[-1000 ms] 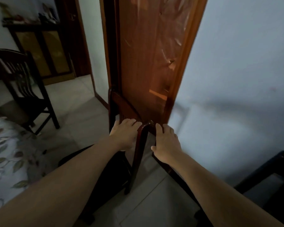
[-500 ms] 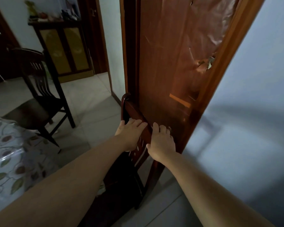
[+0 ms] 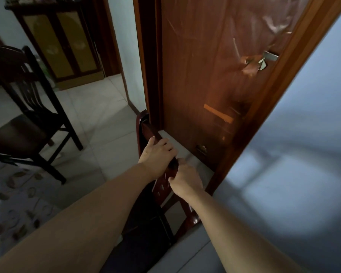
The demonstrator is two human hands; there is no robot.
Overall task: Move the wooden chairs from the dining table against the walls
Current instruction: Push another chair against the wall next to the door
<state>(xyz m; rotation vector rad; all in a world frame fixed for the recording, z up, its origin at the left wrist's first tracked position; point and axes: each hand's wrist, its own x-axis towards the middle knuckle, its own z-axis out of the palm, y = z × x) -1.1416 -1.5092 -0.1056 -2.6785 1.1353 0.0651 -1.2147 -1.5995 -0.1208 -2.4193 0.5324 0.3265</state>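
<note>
Fingers (image 3: 166,143) of the left hand (image 3: 157,157) curl over the top rail of a wooden chair (image 3: 161,186), while the right hand (image 3: 184,179) clamps the same rail just nearer the camera, its fingertips hidden behind the wood. The chair stands just in front of the wooden door (image 3: 215,75), its back tilted and close to the door frame. Easing it in slowly, both grips firm, should keep it off the door; a second chair (image 3: 26,115) waits well left of the door.
</note>
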